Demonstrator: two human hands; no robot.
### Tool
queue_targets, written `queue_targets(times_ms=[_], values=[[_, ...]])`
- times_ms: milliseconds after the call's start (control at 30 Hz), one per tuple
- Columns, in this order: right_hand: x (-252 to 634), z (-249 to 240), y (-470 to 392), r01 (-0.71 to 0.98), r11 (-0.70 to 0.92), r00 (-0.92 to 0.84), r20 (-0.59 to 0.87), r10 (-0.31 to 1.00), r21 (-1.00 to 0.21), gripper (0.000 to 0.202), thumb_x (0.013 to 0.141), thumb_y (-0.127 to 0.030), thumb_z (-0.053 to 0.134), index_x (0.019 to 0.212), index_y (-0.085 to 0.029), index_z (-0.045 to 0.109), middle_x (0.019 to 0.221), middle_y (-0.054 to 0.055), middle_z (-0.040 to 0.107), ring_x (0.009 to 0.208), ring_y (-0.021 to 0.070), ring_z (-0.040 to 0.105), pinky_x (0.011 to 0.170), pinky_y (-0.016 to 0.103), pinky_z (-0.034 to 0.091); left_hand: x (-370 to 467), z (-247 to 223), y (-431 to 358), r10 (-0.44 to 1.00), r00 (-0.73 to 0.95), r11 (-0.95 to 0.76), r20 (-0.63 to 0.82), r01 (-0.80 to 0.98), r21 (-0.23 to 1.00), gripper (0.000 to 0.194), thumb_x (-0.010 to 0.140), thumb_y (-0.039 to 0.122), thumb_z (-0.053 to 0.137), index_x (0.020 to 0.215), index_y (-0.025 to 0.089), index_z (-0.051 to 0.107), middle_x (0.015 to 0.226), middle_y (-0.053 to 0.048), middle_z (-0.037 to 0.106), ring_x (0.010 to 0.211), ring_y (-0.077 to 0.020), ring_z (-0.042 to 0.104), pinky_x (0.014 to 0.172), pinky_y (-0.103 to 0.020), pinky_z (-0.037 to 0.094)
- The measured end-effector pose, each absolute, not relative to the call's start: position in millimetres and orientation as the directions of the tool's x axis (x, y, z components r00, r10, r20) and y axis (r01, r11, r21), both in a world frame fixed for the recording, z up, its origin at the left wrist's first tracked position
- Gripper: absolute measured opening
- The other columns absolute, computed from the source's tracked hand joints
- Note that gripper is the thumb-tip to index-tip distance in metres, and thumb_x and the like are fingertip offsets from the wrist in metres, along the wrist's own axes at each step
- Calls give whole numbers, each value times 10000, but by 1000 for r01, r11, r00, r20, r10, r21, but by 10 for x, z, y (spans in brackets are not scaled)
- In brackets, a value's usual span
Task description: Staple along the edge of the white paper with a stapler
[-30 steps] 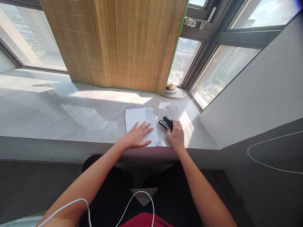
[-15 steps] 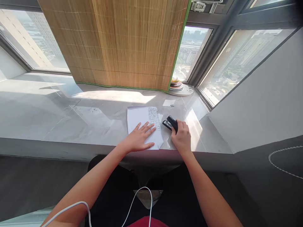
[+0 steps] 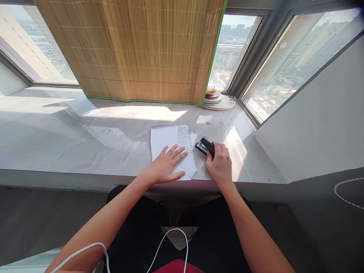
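A white sheet or stack of paper (image 3: 163, 138) lies on the grey stone sill (image 3: 133, 149), with rows of small dark marks down its right side. My left hand (image 3: 166, 165) rests flat on the lower part of the paper, fingers spread and holding nothing. Just right of the paper, my right hand (image 3: 220, 161) is closed around the rear of a black stapler (image 3: 205, 145). The stapler's jaws are apart and point up and to the left, not touching the paper.
A small white paper piece (image 3: 203, 119) and a staple strip (image 3: 207, 123) lie beyond the stapler. Stacked plates (image 3: 213, 99) stand by the window corner. Loose staples (image 3: 108, 131) are scattered at left. A bamboo blind (image 3: 136, 49) hangs behind. A white cable (image 3: 170, 229) loops below.
The camera view has shifted slightly. Both hands, the paper and the stapler keep nearly the same places relative to each other.
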State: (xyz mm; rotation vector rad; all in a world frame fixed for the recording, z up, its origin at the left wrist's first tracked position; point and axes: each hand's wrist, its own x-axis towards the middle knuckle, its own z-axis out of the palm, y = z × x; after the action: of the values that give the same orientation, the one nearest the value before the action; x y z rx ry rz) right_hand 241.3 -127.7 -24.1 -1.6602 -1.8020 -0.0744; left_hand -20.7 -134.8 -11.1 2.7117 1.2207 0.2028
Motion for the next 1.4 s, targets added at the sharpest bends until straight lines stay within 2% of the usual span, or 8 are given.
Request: queue_targets(times_ms=[233, 400, 633, 800, 1033, 1200, 1400], values=[[2413, -230, -1277, 891, 192, 46, 503, 863, -411, 392, 955, -203, 502, 1343, -210, 553, 1126, 142, 625, 1030, 316, 565, 836, 429, 506, -203, -81, -1346, 752, 658, -650, 46, 728, 217, 818, 1009, 659, 484, 1711, 326, 230, 1782, -65, 231, 1651, -382, 157, 1327, -632, 106], [2421, -241, -1275, 893, 188, 45, 497, 866, -408, 393, 958, -207, 508, 1349, -206, 551, 1137, 143, 627, 1033, 315, 566, 835, 423, 503, -208, -21, -1329, 749, 662, -650, 29, 726, 223, 832, 996, 681, 490, 1703, 310, 253, 1772, -68, 266, 1643, -373, 193, 1328, -598, 131], [2426, -250, -1267, 891, 186, 46, 491, 870, -414, 382, 969, -220, 516, 1348, -200, 552, 1138, 141, 628, 1020, 311, 563, 829, 420, 497, -196, 125, -1196, 732, 681, -662, -16, 717, 220, 835, 920, 721, 606, 1613, 286, 442, 1714, -97, 389, 1553, -411, 373, 1252, -572, 303], [2422, -241, -1266, 888, 190, 46, 491, 870, -420, 373, 961, -214, 517, 1332, -214, 552, 1129, 137, 627, 1021, 314, 565, 820, 418, 498, -187, 226, -1104, 709, 704, -685, -38, 701, 198, 796, 902, 735, 628, 1578, 336, 495, 1658, -103, 470, 1477, -409, 452, 1124, -555, 401], [2429, -249, -1263, 888, 191, 46, 495, 867, -418, 372, 960, -212, 514, 1331, -223, 549, 1125, 132, 627, 1018, 314, 564, 816, 419, 498, -251, 150, -1095, 698, 715, -708, 40, 680, 189, 776, 908, 778, 592, 1563, 371, 507, 1641, -86, 489, 1450, -408, 443, 1099, -554, 365], [2423, -235, -1265, 888, 181, 50, 481, 875, -422, 375, 957, -208, 521, 1331, -214, 553, 1131, 135, 625, 1022, 315, 561, 814, 419, 498, -395, 127, -949, 613, 789, -779, 35, 597, 193, 626, 1010, 679, 492, 1576, 410, 496, 1626, -60, 516, 1420, -373, 477, 1098, -516, 353], [2428, -240, -1261, 882, 181, 56, 478, 877, -435, 379, 965, -215, 518, 1342, -218, 552, 1140, 138, 626, 1021, 314, 564, 803, 414, 501, -454, 99, -845, 600, 798, -790, 52, 582, 191, 604, 1021, 657, 488, 1578, 421, 498, 1610, -63, 521, 1376, -369, 499, 1110, -527, 329]])
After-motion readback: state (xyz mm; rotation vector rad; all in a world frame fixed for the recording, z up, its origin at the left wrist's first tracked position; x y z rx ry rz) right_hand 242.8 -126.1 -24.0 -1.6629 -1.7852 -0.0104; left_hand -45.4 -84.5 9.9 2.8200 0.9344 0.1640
